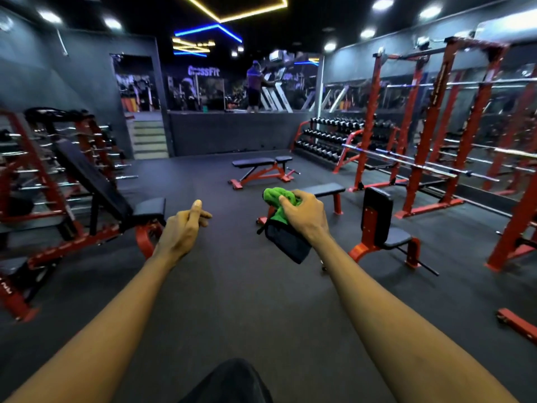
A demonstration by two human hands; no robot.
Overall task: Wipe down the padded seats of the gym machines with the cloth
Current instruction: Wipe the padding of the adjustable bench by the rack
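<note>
My right hand (303, 215) grips the green cloth (274, 196), its fingers (286, 203) curled tight round the bunched top while a dark part of it hangs below my wrist. The cloth is up in the air in front of me and touches no pad yet. My left hand (181, 228) holds nothing, with its fingers (194, 212) loosely curled.

As I judge it, the step in hand is getting to a seat. The incline seat (149, 207) is near on my left and the upright seat (395, 237) near on my right. A flat padded seat (322, 189) lies just beyond the cloth, and another one (255, 162) is farther off.

To do this well, I should first open the cloth out flat under my palm, since a bunched wad would clean only a narrow strip. Then I would wipe in long overlapping strokes from the back edge of the pad to the front, steadying the frame with my free hand.
</note>
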